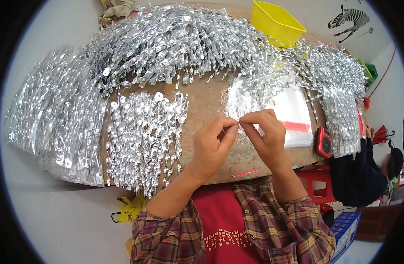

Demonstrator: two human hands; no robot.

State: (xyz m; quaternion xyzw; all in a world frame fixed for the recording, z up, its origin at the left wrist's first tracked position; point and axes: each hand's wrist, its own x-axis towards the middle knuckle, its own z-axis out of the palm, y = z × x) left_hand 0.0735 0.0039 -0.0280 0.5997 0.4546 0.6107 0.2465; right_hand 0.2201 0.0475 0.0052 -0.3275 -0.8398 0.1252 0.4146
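My left hand and my right hand meet fingertip to fingertip above the table's near half. Both pinch thumb against forefinger, and what lies between the tips is too small to make out. Just beyond them lies a loose bundle of thin white strings. To the right of my right hand is a stack of clear plastic bags with a red band across it. Left of my left hand, twisted silver strips lie side by side in a row.
A large heap of twisted silver strips covers the table's far side. Bagged strips hang over the left edge; more packs lie right. A yellow basin stands behind, a red radio-like box right. A person in dark clothes is nearby.
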